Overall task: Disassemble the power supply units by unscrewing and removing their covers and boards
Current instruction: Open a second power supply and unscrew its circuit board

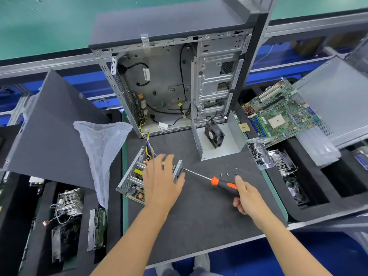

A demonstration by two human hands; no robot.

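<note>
The power supply unit (143, 174) lies on the dark mat near the left edge of the desk (199, 216), its cover already off and the board exposed, with a bundle of wires (148, 144) running back into the open computer case (171, 80) behind it. My left hand (162, 182) rests flat over the board with straight fingers, pressing the unit down. My right hand (248, 198) grips the orange and black screwdriver (217, 182), whose tip meets the unit's right side wall. Loose screws (231, 173) lie scattered on the mat just beyond the shaft.

I judge I am working a side screw. The risk is the tip slipping out of the screw head: the shaft comes in low and slanted, so a push off-axis could skid it into my left fingers, which sit just beside the wall. The unit could also slide, since only my palm holds it. A freed screw may roll among the others and off the desk's edge.
</note>
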